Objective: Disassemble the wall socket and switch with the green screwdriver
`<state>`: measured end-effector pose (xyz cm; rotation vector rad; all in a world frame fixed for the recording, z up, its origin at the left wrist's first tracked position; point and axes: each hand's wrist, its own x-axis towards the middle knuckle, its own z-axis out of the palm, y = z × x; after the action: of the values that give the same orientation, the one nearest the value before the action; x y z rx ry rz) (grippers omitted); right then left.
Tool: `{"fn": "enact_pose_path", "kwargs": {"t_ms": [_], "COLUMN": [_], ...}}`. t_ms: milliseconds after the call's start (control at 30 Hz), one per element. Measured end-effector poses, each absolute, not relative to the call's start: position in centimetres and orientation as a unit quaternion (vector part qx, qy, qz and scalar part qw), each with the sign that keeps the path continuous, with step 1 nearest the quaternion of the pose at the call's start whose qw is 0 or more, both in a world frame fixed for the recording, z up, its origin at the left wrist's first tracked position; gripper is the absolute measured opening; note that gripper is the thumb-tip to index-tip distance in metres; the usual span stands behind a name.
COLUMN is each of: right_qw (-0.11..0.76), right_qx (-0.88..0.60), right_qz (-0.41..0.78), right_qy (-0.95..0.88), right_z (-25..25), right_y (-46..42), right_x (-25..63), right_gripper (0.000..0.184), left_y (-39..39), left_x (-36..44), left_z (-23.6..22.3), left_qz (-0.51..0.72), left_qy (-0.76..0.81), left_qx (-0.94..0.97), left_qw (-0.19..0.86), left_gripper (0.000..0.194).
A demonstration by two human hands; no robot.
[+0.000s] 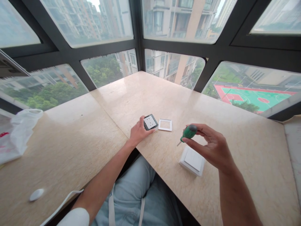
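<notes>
My left hand (138, 131) rests on the marble sill and grips the near edge of a wall socket module (150, 122), white face in a dark frame, lying flat. Just right of it lies a white square cover frame (165, 124), apart from the socket. My right hand (211, 144) hovers above the sill, fingers closed round a small screwdriver (187, 134) with a green handle, its tip pointing down and left. Under that hand sits a white switch box (192, 161) on the sill.
The beige marble sill (164, 94) runs into a window corner with dark frames. A white plastic bag (16, 135) lies at the far left. A small white oval object (36, 194) and a white cable (63, 204) sit near the left front edge. My jeans-clad lap shows below.
</notes>
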<state>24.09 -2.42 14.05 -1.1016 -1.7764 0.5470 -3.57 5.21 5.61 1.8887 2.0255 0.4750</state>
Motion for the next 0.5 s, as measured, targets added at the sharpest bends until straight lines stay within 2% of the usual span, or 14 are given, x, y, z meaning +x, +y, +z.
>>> {"fn": "enact_pose_path", "kwargs": {"t_ms": [500], "right_qw": [0.467], "right_qx": [-0.443], "right_qz": [0.207], "right_qy": [-0.736], "right_z": [14.3], "right_y": [-2.3], "right_x": [24.1], "right_gripper": [0.025], "left_y": [6.6], "left_x": [-5.5], "left_z": [2.3], "left_qz": [0.275], "left_qy": [0.601], "left_qx": [0.744], "left_qw": [0.103], "left_gripper": [0.085]}}
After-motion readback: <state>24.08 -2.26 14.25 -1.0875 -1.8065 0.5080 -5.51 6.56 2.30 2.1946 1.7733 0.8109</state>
